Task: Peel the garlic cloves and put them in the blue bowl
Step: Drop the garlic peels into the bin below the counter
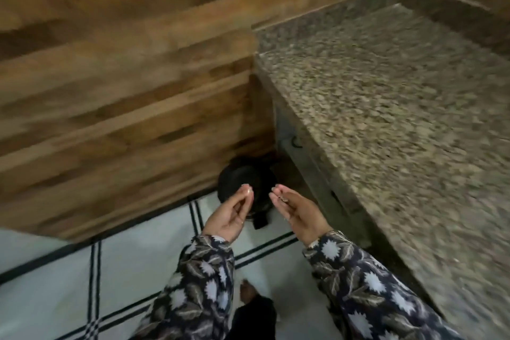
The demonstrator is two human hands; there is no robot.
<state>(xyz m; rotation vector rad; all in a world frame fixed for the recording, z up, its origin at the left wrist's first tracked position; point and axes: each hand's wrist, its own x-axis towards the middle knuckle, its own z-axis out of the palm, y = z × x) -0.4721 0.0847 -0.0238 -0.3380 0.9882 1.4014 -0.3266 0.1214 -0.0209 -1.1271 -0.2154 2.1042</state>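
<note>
Neither garlic cloves nor a blue bowl appear in this blurred head view. My left hand (229, 215) is raised with its fingertips pinched together; I cannot make out anything between them. My right hand (299, 215) is held palm up with the fingers straight, and a small dark scrap lies on the fingertips. Both hands hover over a black bin (242, 174) that stands on the floor in the corner.
A speckled granite counter (386, 96) runs along the right, its edge close to my right forearm. A wood-panelled wall (124, 91) fills the left and back. The floor (124, 270) is white tile with black lines. My foot (248, 292) shows below the hands.
</note>
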